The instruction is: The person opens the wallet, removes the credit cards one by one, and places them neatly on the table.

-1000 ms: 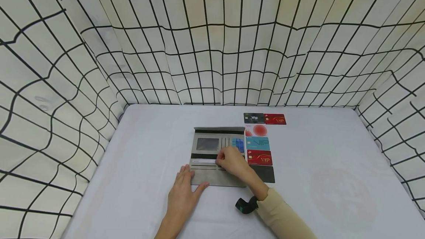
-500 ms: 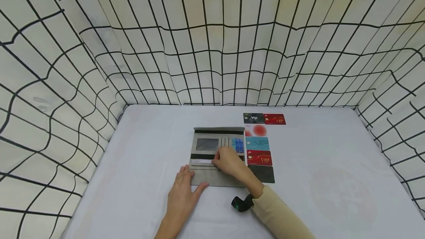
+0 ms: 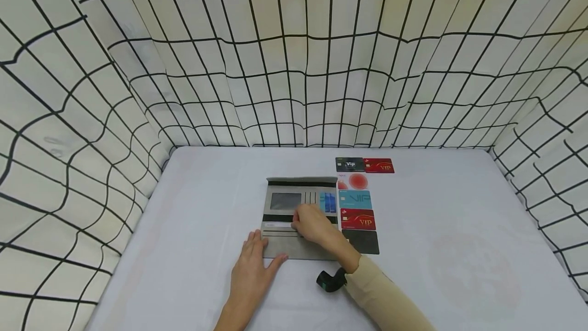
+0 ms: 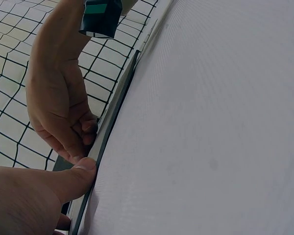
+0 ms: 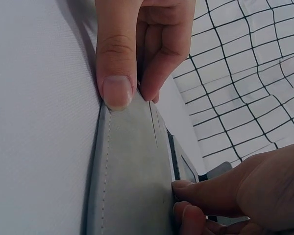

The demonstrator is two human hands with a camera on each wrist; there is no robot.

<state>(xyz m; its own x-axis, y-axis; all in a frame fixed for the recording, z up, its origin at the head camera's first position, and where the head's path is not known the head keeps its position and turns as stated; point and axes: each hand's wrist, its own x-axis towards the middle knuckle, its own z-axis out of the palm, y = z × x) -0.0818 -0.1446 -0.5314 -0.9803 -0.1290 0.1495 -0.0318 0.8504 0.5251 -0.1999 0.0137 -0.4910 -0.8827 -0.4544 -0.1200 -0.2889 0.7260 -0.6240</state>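
Note:
A grey bifold wallet (image 3: 294,250) lies unfolded on the white table. A light card (image 3: 277,225) shows as a narrow strip along a slot in its lower half. At the strip's right end, my right hand (image 3: 317,225) pinches the card's edge with curled fingers; the rest of the card is hidden. Blue cards (image 3: 328,202) sit in the upper right slots beside a clear window pocket (image 3: 286,201). My left hand (image 3: 250,269) steadies the wallet's lower left corner, fingers fairly straight. Its thumb (image 5: 116,90) presses on the stitched edge in the right wrist view.
Right of the wallet, a column of cards runs down the table: a black Vip card (image 3: 350,164), a white and red card (image 3: 352,182), a teal card (image 3: 356,199), a red card (image 3: 358,219) and a dark card (image 3: 360,242). Another red card (image 3: 378,165) lies at top right.
My right hand has slid slightly left along the card's edge, so a shorter stretch of the light strip shows. My left hand and the loose cards keep their places.

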